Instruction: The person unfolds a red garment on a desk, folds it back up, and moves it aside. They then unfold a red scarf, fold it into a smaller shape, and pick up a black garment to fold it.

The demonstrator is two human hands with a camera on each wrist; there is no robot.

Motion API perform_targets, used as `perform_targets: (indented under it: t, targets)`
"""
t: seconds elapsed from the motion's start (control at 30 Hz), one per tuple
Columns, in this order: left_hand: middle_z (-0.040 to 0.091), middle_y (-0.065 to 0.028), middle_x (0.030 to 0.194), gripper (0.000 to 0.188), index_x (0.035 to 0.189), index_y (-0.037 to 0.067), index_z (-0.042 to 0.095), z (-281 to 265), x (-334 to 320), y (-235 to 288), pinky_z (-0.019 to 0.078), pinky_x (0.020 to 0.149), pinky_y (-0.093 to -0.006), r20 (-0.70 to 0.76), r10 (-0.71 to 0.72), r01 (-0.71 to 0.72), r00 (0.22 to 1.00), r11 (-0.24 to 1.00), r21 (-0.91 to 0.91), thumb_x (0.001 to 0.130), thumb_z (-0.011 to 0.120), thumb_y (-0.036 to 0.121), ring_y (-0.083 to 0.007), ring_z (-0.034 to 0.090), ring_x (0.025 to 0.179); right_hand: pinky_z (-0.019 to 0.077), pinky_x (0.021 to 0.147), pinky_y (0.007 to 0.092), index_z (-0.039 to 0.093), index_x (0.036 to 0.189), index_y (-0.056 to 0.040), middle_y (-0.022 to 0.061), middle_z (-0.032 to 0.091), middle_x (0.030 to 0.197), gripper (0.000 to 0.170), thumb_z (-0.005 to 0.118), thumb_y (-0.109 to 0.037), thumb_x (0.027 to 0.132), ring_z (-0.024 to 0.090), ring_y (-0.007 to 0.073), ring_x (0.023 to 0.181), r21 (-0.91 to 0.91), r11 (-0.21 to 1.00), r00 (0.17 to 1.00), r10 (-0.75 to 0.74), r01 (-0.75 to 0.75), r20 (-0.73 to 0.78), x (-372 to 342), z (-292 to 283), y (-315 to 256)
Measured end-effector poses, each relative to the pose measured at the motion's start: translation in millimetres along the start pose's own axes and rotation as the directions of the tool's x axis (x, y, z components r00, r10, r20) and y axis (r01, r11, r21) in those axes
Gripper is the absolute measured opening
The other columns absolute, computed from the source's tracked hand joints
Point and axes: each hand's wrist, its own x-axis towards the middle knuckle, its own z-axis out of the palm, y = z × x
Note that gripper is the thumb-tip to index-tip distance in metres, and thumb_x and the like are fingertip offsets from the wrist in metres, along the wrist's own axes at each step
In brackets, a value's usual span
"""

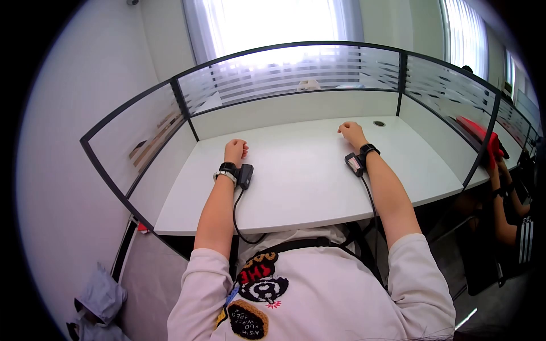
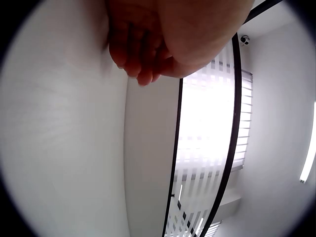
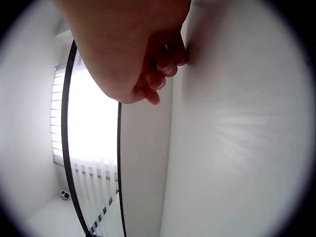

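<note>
My left hand (image 1: 235,151) rests on the white desk (image 1: 293,176), left of its middle, and holds nothing. In the left wrist view its fingers (image 2: 143,57) hang loosely curled, the little-finger side close to the desk surface. Farther back and to the right, my right hand (image 1: 354,134) rests on the same desk with nothing in it. The right wrist view shows these fingers (image 3: 157,79) loosely bent, the outer one right at the desk. Each wrist wears a strapped black camera, one on the left (image 1: 245,177) and one on the right (image 1: 354,164), with cables running toward my body.
A black-framed partition (image 1: 296,105) with striped glass encloses the desk's back and sides. A round cable hole (image 1: 379,123) sits near the back right corner. Beyond the right panel, another person's arms (image 1: 503,196) are near a red item (image 1: 476,132). A grey-blue bag (image 1: 102,295) lies at lower left.
</note>
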Motion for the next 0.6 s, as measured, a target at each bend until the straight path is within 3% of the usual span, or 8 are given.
perform_targets:
  t: [0.23,0.27,0.33,0.37,0.43,0.47,0.5,0.6]
  targets:
    - [0.065,-0.0047,0.078,0.016,0.093,0.004,0.066,-1.3,1.4,2.3,0.0465,0.054,-0.0248,0.028,-0.033,0.033,0.999,0.999,0.027,0.093,0.057,0.017,-0.0110,0.057,0.062,0.0489,0.061,0.0306,0.073,0.086,-0.0027,0.0074,0.066,0.071,0.027,0.059,-0.026,0.087,0.060,0.0161,0.061,0.024,1.000,0.997,-0.008,0.006,0.071,-3.4,-2.6,-7.6]
    - [0.066,-0.0036,0.080,0.016,0.095,0.005,0.066,-0.7,-1.2,5.5,0.0471,0.057,-0.0250,0.011,-0.071,0.071,0.997,0.997,-0.043,0.093,0.057,0.018,-0.0112,0.058,0.065,0.0469,0.058,0.0298,0.072,0.087,-0.0021,0.0059,0.064,0.070,0.027,0.059,-0.026,0.088,0.057,0.0148,0.058,0.205,0.972,0.990,0.097,-0.117,0.104,-1.7,-3.2,-7.3]
    - [0.067,-0.0005,0.085,0.015,0.098,0.009,0.066,-0.3,-7.6,14.0,0.0488,0.065,-0.0270,0.008,-0.170,0.168,0.985,0.960,-0.224,0.094,0.059,0.022,-0.0115,0.060,0.073,0.0430,0.055,0.0279,0.069,0.091,-0.0017,0.0015,0.057,0.069,0.023,0.057,-0.022,0.090,0.049,0.0121,0.055,0.557,0.747,0.930,0.325,-0.363,0.169,2.2,-5.7,-8.0]
    - [0.066,0.0006,0.089,0.016,0.099,0.011,0.066,-2.8,1.5,8.5,0.0493,0.070,-0.0274,0.031,-0.228,0.225,0.973,0.918,-0.327,0.096,0.060,0.025,-0.0121,0.060,0.079,0.0430,0.055,0.0279,0.069,0.091,-0.0017,0.0015,0.057,0.069,0.023,0.057,-0.022,0.090,0.049,0.0121,0.055,0.565,0.750,0.938,0.310,-0.343,0.157,5.0,-6.7,-7.8]
    - [0.066,0.0009,0.090,0.013,0.098,0.011,0.066,-8.2,15.0,-2.5,0.0498,0.071,-0.0278,0.091,-0.217,0.233,0.972,0.830,-0.507,0.096,0.061,0.023,-0.0121,0.060,0.080,0.0447,0.057,0.0280,0.067,0.091,-0.0022,0.0006,0.055,0.069,0.018,0.057,-0.018,0.089,0.049,0.0119,0.058,0.839,0.407,0.895,0.403,-0.361,0.190,3.0,-3.3,1.7]
    - [0.066,0.0008,0.088,0.011,0.096,0.012,0.066,-6.0,8.0,6.1,0.0500,0.071,-0.0278,0.054,-0.245,0.237,0.968,0.825,-0.513,0.095,0.061,0.021,-0.0122,0.060,0.078,0.0462,0.060,0.0278,0.066,0.091,-0.0025,-0.0002,0.054,0.069,0.016,0.058,-0.016,0.088,0.049,0.0114,0.060,0.845,0.403,0.903,0.385,-0.351,0.191,-0.2,-6.0,-0.2]
    - [0.066,-0.0002,0.084,0.013,0.095,0.010,0.066,-4.6,7.5,6.1,0.0490,0.065,-0.0274,0.018,-0.232,0.215,0.973,0.868,-0.447,0.095,0.060,0.021,-0.0113,0.058,0.072,0.0471,0.059,0.0282,0.066,0.091,-0.0030,0.0005,0.056,0.070,0.018,0.057,-0.018,0.089,0.050,0.0112,0.059,0.801,0.488,0.916,0.362,-0.345,0.174,-1.8,-7.5,-1.5]
    - [0.066,-0.0036,0.079,0.017,0.095,0.006,0.067,-2.4,1.0,2.1,0.0438,0.055,-0.0279,0.016,-0.055,0.054,0.998,0.996,0.073,0.092,0.058,0.019,-0.0105,0.053,0.063,0.0487,0.056,0.0293,0.067,0.091,-0.0042,0.0021,0.059,0.070,0.021,0.055,-0.021,0.091,0.053,0.0125,0.056,0.630,0.682,0.923,0.343,-0.372,0.175,-0.2,-2.0,-5.8]
